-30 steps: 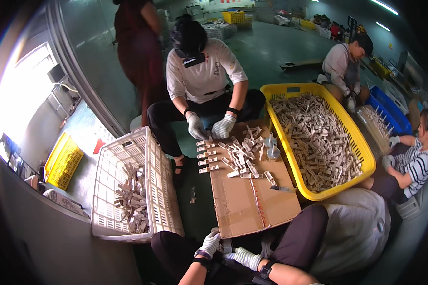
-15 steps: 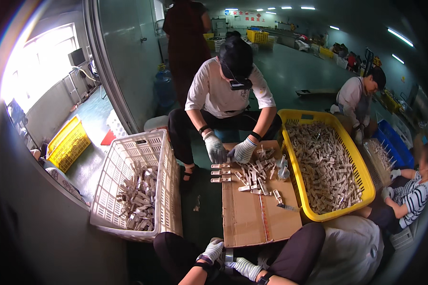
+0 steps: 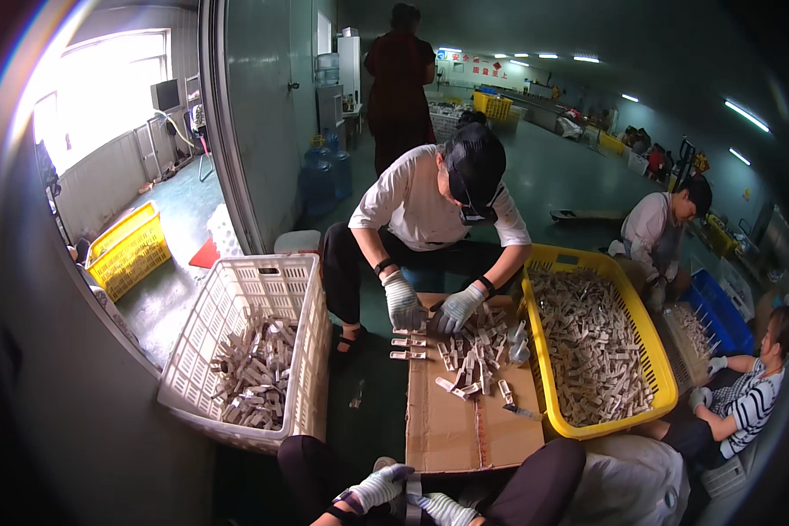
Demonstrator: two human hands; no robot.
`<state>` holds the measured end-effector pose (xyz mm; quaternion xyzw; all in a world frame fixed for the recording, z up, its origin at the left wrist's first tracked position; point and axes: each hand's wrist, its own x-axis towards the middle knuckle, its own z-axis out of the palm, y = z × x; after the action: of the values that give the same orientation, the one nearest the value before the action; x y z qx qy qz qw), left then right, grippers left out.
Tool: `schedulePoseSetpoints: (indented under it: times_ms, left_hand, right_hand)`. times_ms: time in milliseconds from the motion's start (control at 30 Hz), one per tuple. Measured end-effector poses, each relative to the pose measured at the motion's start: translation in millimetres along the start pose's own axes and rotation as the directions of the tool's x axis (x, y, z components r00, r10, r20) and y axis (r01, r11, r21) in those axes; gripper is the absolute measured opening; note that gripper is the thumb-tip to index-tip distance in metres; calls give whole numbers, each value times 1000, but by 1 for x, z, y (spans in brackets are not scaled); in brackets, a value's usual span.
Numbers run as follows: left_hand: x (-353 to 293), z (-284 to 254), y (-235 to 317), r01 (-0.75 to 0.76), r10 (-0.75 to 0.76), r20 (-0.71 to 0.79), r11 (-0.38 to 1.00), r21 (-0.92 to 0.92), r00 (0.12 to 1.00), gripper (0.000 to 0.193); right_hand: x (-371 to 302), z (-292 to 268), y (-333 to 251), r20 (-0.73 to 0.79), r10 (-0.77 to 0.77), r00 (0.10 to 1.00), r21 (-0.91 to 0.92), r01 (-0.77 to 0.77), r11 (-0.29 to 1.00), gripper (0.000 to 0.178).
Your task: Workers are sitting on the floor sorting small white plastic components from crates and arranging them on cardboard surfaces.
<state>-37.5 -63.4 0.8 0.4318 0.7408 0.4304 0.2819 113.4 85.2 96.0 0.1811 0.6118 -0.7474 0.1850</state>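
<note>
My left hand [image 3: 375, 489], in a white striped glove, is at the bottom of the head view, its fingers at the upper end of a narrow grey strip [image 3: 413, 493]. My right hand [image 3: 447, 508], gloved alike, has its fingertips against the strip's other side. Both sets of fingers look closed around the strip; its kind is unclear. Just beyond, a cardboard sheet [image 3: 443, 430] bears a heap of pale peg-like clips [image 3: 478, 355]. Two clips [image 3: 408, 355] stick out over its left edge. A flat blade-like tool [image 3: 522, 411] lies at its right edge.
A white crate [image 3: 302, 351] with clips stands left, a yellow crate [image 3: 666, 386] full of clips right. Opposite, a co-worker's gloved hands [image 3: 430, 307] work over the cardboard. A clear bottle [image 3: 519, 346] stands beside the clips. Another person [image 3: 745, 403] sits at right; a white sack [image 3: 631, 478] lies nearby.
The view has shifted slightly. My left hand has risen along the grey strip, and its fingers now reach the top end. The co-worker's hands have moved a little over the clips.
</note>
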Motion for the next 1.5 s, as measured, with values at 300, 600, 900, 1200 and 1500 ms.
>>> schedulePoseSetpoints:
  times_ms: [300, 600, 900, 1200, 1500]
  left_hand:
    - [13, 17, -24, -62, 90, 339, 994, -91, 936, 43]
    - [17, 27, -18, 81, 12, 187, 875, -477, 982, 59]
    - [4, 40, -74, 314, -120, 308, 617, -722, 944, 31]
    - [13, 33, 11, 252, -223, 145, 587, -769, 964, 57]
    - [16, 49, 2, 235, -247, 126, 480, -845, 961, 32]
  right_hand:
    - [2, 0, 2, -43, 92, 995, 183, -83, 980, 31]
    - [-7, -3, -2, -181, 7, 983, -14, -10, 1000, 48]
    - [0, 2, 42, 225, -139, 964, 135, 111, 985, 23]
    - [10, -8, 28, 146, -55, 988, 415, -10, 910, 33]
    - [20, -120, -43, 106, -288, 952, -856, 235, 461, 49]
